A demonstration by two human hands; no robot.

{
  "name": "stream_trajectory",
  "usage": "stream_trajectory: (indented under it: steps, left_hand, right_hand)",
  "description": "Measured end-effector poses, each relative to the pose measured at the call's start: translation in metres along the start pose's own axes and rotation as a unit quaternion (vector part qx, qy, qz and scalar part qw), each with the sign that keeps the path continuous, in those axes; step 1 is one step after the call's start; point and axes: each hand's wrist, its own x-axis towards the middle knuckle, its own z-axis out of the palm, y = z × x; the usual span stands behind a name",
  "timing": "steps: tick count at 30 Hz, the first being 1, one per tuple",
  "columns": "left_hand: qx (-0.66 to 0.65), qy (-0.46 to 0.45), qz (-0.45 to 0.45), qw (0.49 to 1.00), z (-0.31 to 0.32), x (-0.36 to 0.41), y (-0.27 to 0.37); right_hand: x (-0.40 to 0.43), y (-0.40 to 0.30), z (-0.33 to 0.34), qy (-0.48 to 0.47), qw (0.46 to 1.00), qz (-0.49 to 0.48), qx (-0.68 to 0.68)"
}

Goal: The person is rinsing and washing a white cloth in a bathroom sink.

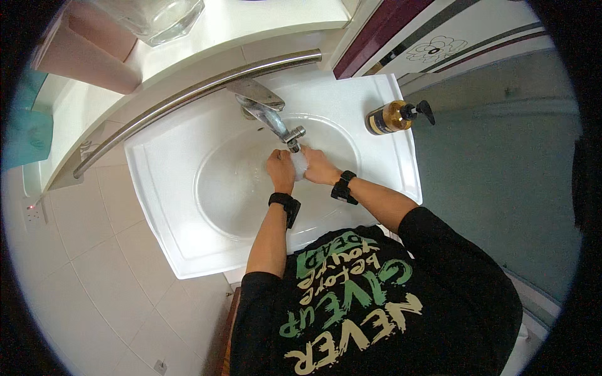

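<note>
Both hands are over the oval bowl of a white washbasin, just under the spout of a chrome faucet. A small whitish, translucent thing lies between them; whether it is a cloth, a bag or something else I cannot tell. My left hand touches its left side with curled fingers. My right hand grips its right side, fingers up near the spout tip. Black bands with small boxes are strapped round both wrists. Fingertips are partly hidden, and running water cannot be made out clearly.
An amber pump bottle with a black pump stands on the basin's right rim. A curved metal rail runs behind the faucet, below a white shelf holding a pink container and a clear glass vessel. A teal container is far left.
</note>
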Motion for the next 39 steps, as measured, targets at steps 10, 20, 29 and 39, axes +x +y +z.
stream_trajectory:
  steps: [10, 20, 29, 39]
  left_hand:
    - [-0.310, 0.065, -0.290, 0.903, -0.001, 0.005, -0.042]
    - [-0.378, -0.105, -0.379, 0.838, -0.009, -0.011, -0.041]
    - [-0.260, -0.015, -0.356, 0.897, -0.005, -0.006, -0.006]
    - [0.034, 0.080, -0.025, 0.996, 0.002, 0.001, -0.009]
  right_hand:
    - [-0.011, -0.015, -0.022, -0.062, 0.986, -0.049, -0.145]
    - [-0.016, -0.033, -0.009, -0.017, 0.940, -0.094, -0.328]
    - [-0.008, -0.010, -0.001, 0.004, 0.957, -0.095, -0.273]
    - [0.004, -0.016, -0.016, -0.037, 0.986, -0.019, -0.162]
